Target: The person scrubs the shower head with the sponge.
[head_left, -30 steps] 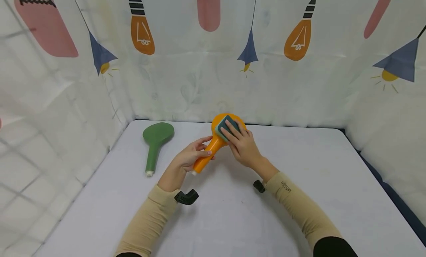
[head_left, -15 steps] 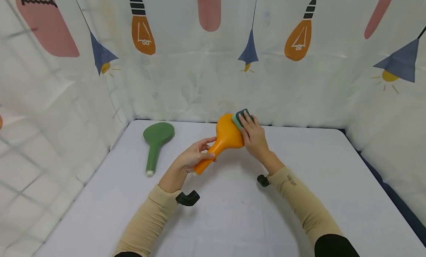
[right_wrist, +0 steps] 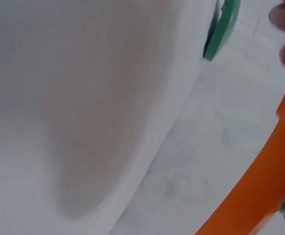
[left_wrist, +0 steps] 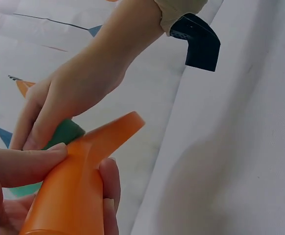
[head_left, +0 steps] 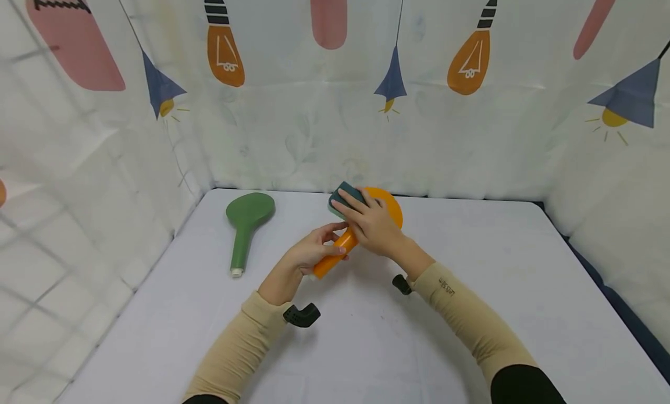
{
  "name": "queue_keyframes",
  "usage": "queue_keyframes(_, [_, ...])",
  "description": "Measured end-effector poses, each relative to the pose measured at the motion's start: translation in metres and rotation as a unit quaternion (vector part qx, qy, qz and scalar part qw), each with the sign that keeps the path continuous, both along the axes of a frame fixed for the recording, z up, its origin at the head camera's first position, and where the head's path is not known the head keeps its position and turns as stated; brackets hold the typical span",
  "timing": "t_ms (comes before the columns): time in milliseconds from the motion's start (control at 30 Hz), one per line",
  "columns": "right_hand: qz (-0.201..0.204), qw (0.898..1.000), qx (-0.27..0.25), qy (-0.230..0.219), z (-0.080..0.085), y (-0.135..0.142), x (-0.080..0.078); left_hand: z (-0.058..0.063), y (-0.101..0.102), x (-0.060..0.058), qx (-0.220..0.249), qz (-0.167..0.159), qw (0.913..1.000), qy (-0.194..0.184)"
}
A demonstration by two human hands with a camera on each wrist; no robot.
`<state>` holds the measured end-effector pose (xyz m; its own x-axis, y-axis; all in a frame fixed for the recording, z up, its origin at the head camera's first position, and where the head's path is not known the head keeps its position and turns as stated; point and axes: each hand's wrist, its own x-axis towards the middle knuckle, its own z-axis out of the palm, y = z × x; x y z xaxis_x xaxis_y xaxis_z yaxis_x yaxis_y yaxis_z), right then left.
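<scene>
Paddle (head_left: 394,206) held in left grip (head_left: 313,250), sponge (left_wrist: 69,132) in right grip (head_left: 378,226), white table (head_left: 481,247), patterned backdrop (head_left: 335,119)

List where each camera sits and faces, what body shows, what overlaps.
Head: on the head, facing forward and down at the table; left hand, right hand, both sleeves show.
Left wrist: on that wrist, looking along the left hand at the orange paddle; left fingers and the right hand show.
Right wrist: on that wrist, looking past the orange paddle at table and backdrop; bits of fingers at right edge.
Head and left wrist share the sponge at the right hand.
</scene>
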<state>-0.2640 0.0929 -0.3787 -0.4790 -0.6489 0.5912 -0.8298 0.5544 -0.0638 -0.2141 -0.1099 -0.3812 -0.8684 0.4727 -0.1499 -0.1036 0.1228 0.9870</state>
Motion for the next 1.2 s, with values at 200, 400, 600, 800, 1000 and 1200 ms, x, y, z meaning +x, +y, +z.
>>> queue_keyframes(200, [-0.106,0.986,-0.049,-0.117,0.000,0.026,-0.023,0.003,-0.005,0.001,-0.005,0.017,0.9997,-0.016])
queue_keyframes(400, [-0.140,0.966,-0.115,-0.186,-0.011,0.053,-0.034,0.005,-0.007,0.001,-0.004,0.020,0.9997,-0.016])
queue_keyframes(600, [-0.117,0.982,-0.093,-0.112,-0.010,0.037,-0.022,0.004,-0.004,0.001,-0.001,0.015,0.9998,-0.012])
queue_keyframes(800, [-0.042,0.999,0.003,-0.023,0.000,0.006,0.000,0.000,0.003,0.000,-0.013,-0.008,0.9999,-0.001])
queue_keyframes(1000, [-0.042,0.997,0.024,-0.054,0.003,0.001,-0.002,-0.003,0.006,0.002,-0.016,-0.008,0.9998,-0.007])
queue_keyframes(1200, [-0.111,0.980,-0.061,-0.155,0.000,0.027,-0.027,0.003,0.001,0.003,-0.016,0.003,0.9997,-0.018])
